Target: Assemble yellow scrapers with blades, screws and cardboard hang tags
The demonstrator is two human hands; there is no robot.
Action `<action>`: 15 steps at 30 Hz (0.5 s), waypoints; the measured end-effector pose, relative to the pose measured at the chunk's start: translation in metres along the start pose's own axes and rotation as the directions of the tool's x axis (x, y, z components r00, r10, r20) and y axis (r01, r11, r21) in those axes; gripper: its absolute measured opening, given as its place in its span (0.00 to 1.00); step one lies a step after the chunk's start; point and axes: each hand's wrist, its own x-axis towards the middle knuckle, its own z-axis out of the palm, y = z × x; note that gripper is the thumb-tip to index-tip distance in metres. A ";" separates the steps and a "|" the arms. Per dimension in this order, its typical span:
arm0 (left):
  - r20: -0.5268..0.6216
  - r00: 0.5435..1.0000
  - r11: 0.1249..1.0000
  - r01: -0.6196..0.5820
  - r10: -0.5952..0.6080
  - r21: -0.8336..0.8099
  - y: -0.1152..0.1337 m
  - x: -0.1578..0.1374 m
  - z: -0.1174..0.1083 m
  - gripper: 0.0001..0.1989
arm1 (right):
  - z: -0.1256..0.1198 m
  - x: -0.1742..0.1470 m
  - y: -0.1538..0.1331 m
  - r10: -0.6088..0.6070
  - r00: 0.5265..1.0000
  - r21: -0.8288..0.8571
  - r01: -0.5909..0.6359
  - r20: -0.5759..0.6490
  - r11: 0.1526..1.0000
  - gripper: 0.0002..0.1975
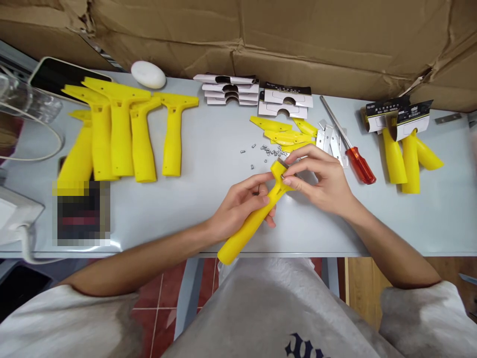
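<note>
My left hand is wrapped round a yellow plastic scraper handle, tilted with its head up and to the right. At that head, my right hand has thumb and fingers closed on a small metal piece that looks like a screw. A grey metal edge shows beside the head, partly hidden by the fingers. Loose screws lie just beyond the hands. Near them are yellow blade covers and flat metal blades, partly behind my right hand.
Several yellow handles lie at the left beside a phone and a white oval object. Folded cards lie at the back. A red screwdriver and carded scrapers lie right. Cardboard walls the far edge.
</note>
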 end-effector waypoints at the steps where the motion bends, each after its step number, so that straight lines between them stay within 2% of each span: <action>1: 0.002 1.000 1.000 0.001 -0.001 0.007 0.000 0.000 0.000 0.14 | 0.001 0.000 0.000 0.007 1.000 0.006 -0.007 -0.005 1.000 0.14; 5: -0.006 1.000 1.000 -0.014 0.014 0.013 -0.001 0.000 0.000 0.17 | 0.001 0.000 0.000 0.051 0.999 0.020 -0.051 0.003 0.998 0.18; 12: 0.004 1.000 0.999 -0.024 0.024 0.029 -0.003 0.000 0.001 0.16 | 0.002 -0.001 -0.003 -0.008 1.000 0.021 0.008 -0.017 1.000 0.12; 15: 0.006 1.000 0.998 -0.025 0.025 0.049 -0.001 0.000 0.001 0.15 | 0.005 -0.001 -0.002 0.020 1.000 -0.003 -0.020 -0.015 1.000 0.15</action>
